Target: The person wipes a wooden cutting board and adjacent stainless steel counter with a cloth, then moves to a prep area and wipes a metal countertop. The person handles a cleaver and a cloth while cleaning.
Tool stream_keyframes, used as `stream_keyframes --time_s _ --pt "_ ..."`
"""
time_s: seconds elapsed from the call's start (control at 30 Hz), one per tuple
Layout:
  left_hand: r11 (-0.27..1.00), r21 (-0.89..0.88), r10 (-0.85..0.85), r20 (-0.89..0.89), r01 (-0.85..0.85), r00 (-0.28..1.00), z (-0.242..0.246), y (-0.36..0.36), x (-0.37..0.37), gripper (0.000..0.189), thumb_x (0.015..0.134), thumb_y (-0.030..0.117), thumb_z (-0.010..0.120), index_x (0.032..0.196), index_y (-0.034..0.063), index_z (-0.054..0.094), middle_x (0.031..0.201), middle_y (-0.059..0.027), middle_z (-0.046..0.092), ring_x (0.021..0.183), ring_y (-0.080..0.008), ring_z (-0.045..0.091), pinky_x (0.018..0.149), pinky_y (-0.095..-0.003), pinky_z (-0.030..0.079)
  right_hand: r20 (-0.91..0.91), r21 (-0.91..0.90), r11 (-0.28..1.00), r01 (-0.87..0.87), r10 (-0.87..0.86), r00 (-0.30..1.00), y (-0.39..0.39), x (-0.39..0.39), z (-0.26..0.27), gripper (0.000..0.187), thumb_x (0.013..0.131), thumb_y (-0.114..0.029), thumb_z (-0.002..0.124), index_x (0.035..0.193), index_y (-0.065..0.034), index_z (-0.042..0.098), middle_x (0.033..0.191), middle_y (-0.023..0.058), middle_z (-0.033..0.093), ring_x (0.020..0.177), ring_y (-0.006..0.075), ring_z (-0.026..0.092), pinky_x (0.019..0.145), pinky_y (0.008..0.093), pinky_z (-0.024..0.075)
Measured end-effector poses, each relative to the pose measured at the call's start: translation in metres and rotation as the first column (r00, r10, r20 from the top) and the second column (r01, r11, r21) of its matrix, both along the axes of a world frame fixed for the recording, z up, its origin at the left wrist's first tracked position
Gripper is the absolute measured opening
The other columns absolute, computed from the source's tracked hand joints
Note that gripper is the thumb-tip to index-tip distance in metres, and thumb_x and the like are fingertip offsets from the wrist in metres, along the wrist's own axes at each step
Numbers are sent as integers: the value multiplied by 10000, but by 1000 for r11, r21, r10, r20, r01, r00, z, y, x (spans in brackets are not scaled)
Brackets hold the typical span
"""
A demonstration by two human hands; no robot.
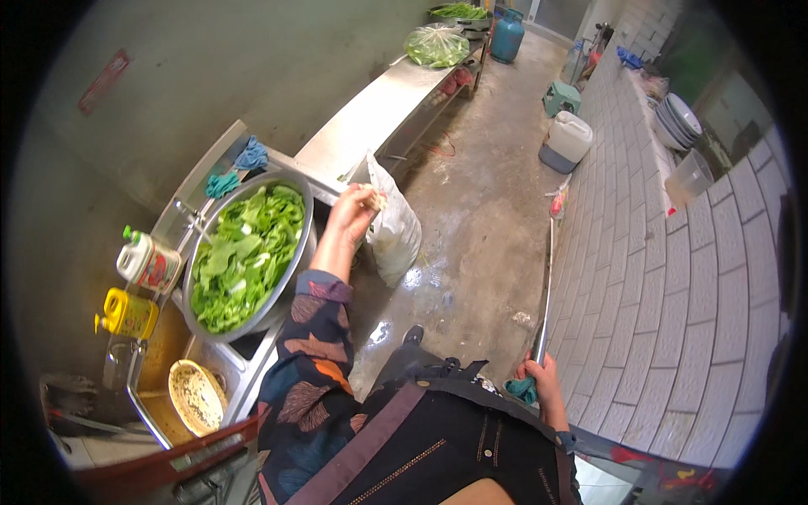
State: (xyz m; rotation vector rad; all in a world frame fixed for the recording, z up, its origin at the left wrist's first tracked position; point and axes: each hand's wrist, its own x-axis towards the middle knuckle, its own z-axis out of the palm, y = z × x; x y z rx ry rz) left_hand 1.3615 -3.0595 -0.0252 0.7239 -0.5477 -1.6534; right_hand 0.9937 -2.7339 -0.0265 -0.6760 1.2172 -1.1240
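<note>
My left hand (355, 211) is raised beside a white woven sack (394, 230), its fingers closed around a small crumpled whitish piece (377, 199) that I cannot identify. Down by my hip, my right hand (546, 382) grips a long, thin metal tool (545, 315) pointing away along the tiled wall; its far end is unclear. A teal cloth (521, 390) hangs at the same hand. To the left, a large metal basin (308, 218) full of cut leafy greens (249, 259) rests over the sink unit, under a tap (192, 214).
A yellowish basket (197, 398) sits in the sink near two detergent jugs (148, 262) (129, 314). Bagged greens (437, 45) lie on the long table (360, 113). A jerrycan (566, 142), green stool (562, 98) and gas cylinder (507, 36) stand along the wet floor (467, 221).
</note>
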Motion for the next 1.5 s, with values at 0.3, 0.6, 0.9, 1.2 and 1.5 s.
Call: stream_keyframes --time_s 0.3,0.6,0.9,1.2,1.5 --pt "967 246 -138 720 -65 680 -78 -201 52 284 702 -42 561 982 -52 519 667 -89 556 522 -188 521 487 -323 448 54 154 970 186 -196 979 -88 11 -8 173 775 -144 553 848 -34 441 590 80 505 528 171 501 510 283 426" --pt "929 368 -365 929 40 -61 -156 -257 65 651 586 28 639 1213 41 464 1046 -212 586 999 -278 574 837 -317 454 3 255 952 170 -176 984 -123 14 -4 219 761 -186 573 855 -33 447 584 81 508 525 171 507 505 278 424" --pt "919 394 -389 899 -17 -201 -162 -259 54 751 632 280 738 1239 -37 429 1183 -194 523 1081 -303 512 927 -366 400 -49 242 961 132 -124 991 -148 13 -14 172 771 -160 562 832 -33 464 612 64 522 532 140 499 514 257 420" --pt "279 48 -699 695 959 169 -19 -73 -187 437 852 276 576 1189 7 506 1128 -86 570 1026 -168 529 890 -303 412 -694 -7 991 131 -99 713 -212 25 -1 233 758 -179 593 877 -1 500 672 90 552 581 168 547 534 290 446" --pt "693 -130 -694 146 709 705 -2 35 -250 197 872 117 532 1015 15 444 1021 -176 592 946 -200 563 833 -315 446 -938 -203 978 -40 -183 294 -204 31 27 495 712 -252 664 1103 -27 462 798 174 605 664 333 605 575 388 479"
